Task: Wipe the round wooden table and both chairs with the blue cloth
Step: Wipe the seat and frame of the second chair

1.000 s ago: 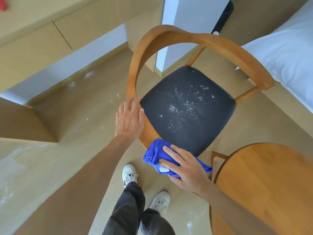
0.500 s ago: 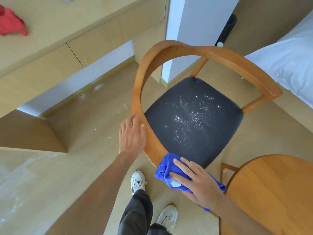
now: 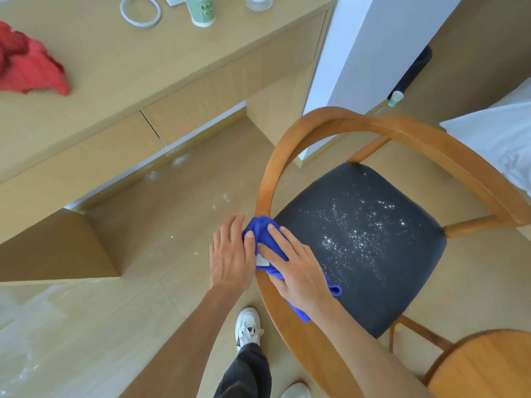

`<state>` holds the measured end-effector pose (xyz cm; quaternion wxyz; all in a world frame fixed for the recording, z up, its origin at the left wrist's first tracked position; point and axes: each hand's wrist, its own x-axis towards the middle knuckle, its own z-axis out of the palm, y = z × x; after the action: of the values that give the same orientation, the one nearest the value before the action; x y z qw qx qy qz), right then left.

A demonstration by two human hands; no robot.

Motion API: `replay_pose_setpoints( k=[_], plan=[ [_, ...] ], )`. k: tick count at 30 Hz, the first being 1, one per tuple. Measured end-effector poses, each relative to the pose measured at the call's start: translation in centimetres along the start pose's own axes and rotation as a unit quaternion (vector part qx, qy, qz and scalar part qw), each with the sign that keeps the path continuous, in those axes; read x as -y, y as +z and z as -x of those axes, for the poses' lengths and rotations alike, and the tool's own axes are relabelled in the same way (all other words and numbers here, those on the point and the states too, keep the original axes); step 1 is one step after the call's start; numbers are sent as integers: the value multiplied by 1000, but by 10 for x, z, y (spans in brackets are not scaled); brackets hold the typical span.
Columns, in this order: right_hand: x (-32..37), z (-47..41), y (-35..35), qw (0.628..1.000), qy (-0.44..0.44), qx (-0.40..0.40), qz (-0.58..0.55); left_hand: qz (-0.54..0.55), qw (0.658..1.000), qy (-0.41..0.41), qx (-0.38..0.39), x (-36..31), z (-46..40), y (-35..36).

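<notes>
Reference landmark: the wooden chair (image 3: 270, 179), with a curved armrest rail and a dark padded seat (image 3: 373, 268).

1. Left hand (image 3: 230, 254): positioned just left of the chair's front-left corner. The fingers lie nearly straight, and the thumb touches the cloth edge. The hand grasps nothing; it appears to steady the cloth or the rail.

2. Blue cloth (image 3: 267, 234): bunched at the lower end of the chair's left rail, draped over the seat frame's front-left edge. One tail hangs past the frame toward the floor.

3. Right hand (image 3: 298, 271): lies on top of the cloth, fingers spread and pressing it flat against the chair frame. Whether the thumb curls under the cloth cannot be determined.

4. Seat: carries scattered white specks right of the cloth, not yet wiped.

5. Round wooden table (image 3: 488, 366): partly visible at the chair's front-right.

Handling assessment: the cloth is judged soft, light and limp. It will fold and slip under a loose palm. Gather it into a pad and press with flat fingers.
</notes>
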<state>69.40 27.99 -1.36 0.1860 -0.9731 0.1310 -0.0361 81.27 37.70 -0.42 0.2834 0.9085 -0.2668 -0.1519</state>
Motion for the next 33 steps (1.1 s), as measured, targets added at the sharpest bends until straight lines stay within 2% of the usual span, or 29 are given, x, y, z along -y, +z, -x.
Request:
replay_pose_setpoints(
  k=[2, 6, 11, 13, 18, 26, 33],
  plan=[
    [-4, -26, 0, 1000, 24, -9, 2, 4, 1000, 3, 6, 2, -2, -1],
    [-19, -71, 3, 998, 33, -38, 36, -55, 998, 26, 33, 5, -1, 4],
    [-39, -116, -2, 988, 12, -89, 128, -145, 973, 162, 81, 5, 6, 18],
    [-49, -128, -8, 984, -11, -109, 144, -177, 962, 184, 98, 5, 8, 25],
    [-80, -156, -37, 984, -16, -130, 116, -186, 965, 163, 88, -2, 13, 36],
    [-148, -190, -85, 987, 85, -139, -12, -193, 973, 107, 69, -28, 14, 53],
    [-190, -197, -89, 977, 113, -162, -79, -217, 968, 117, 39, -61, -54, 57]
  ],
)
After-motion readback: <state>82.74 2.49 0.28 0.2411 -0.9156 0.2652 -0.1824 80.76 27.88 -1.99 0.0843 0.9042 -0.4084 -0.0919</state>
